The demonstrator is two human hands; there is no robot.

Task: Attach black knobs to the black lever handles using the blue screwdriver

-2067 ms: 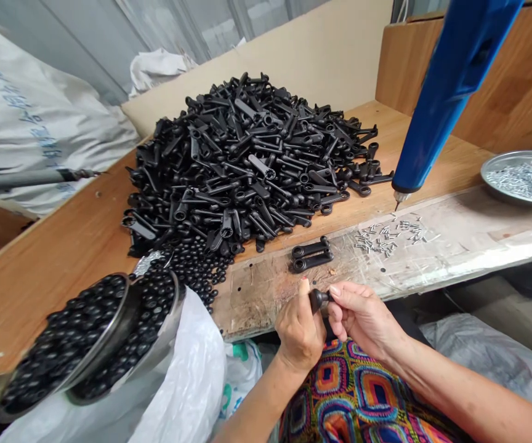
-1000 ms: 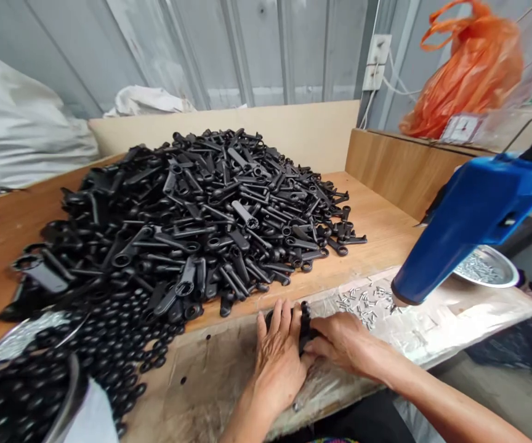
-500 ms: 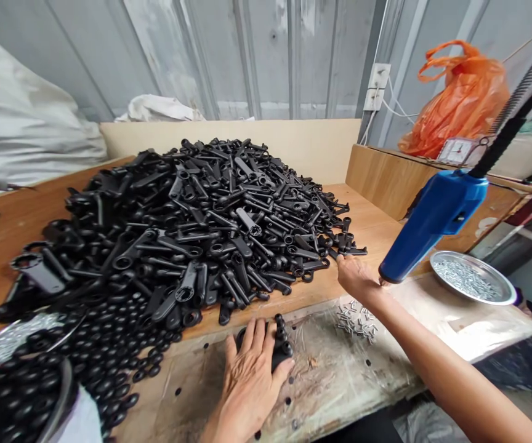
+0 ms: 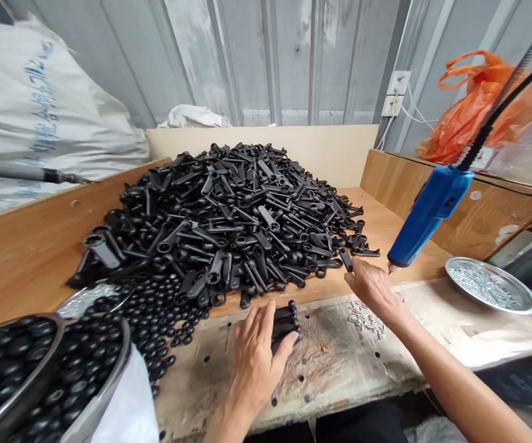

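Note:
My left hand is at the front of the bench, thumb and fingers around a short row of black plastic handles laid side by side. The palm and fingers partly hide them. Farther right, my right hand pinches one black handle at the right foot of a large heap of similar handles. Just above that hand hangs a blue electric screwdriver, its tip near the wrist. Loose silver screws lie below the right hand.
At front left stand containers of round black knobs, with more loose knobs spilled beside them. A metal dish of screws sits at right. A second screwdriver-like tool juts in at left. Wooden boards edge the bench.
The view has turned left, bringing the knob containers further in. My left hand has tilted from lying flat to curling around the row. My right hand has drawn its handle slightly off the heap.

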